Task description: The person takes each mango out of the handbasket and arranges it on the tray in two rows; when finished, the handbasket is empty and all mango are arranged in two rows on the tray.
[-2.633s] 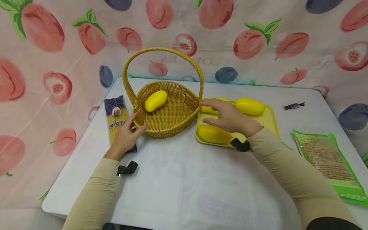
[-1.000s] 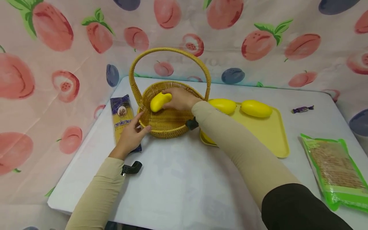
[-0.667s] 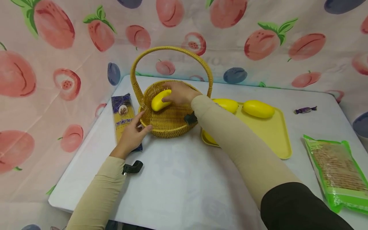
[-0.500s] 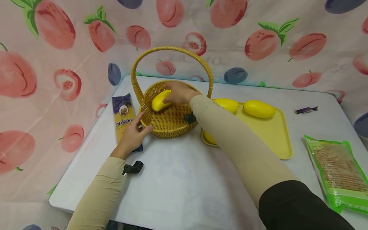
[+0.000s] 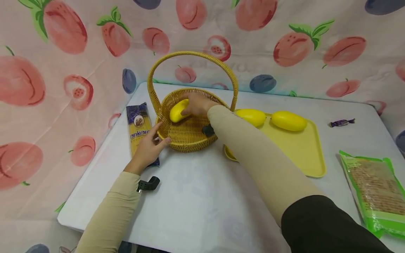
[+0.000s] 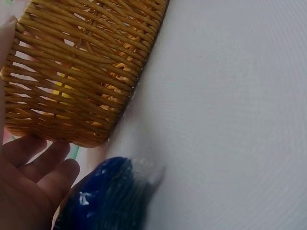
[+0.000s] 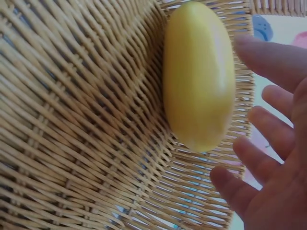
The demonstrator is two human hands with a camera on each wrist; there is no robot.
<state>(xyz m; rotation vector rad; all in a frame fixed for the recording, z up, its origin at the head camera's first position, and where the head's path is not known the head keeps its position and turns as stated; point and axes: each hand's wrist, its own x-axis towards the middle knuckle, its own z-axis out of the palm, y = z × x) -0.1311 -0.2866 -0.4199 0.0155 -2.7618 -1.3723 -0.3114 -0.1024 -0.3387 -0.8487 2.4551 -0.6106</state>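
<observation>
A yellow wicker basket (image 5: pixel 190 138) with a tall arched handle stands on the white table. Inside it lies one smooth yellow mango (image 5: pixel 179 111), against the far left side. My right hand (image 5: pixel 198 104) reaches into the basket over the mango's right side. In the right wrist view, its fingers are spread beside the mango (image 7: pixel 199 76), with a gap showing. My left hand (image 5: pixel 147 149) rests at the basket's front left rim, thumb and index finger apart. From the left wrist, extended fingertips touch the basket's outer wall (image 6: pixel 81 62).
A yellow tray (image 5: pixel 300 158) right of the basket bears mangoes (image 5: pixel 288 121), one mostly hidden by my right sleeve. A spaghetti pack (image 5: pixel 138 121) lies beneath my left hand's side. Farther right are a purple-wrapped candy (image 5: pixel 341 122) and a green-edged bag (image 5: pixel 376 186).
My right hand has moved left from over the tray into the basket, to the mango, and has since opened slightly away from it. The left hand stays at the rim.
</observation>
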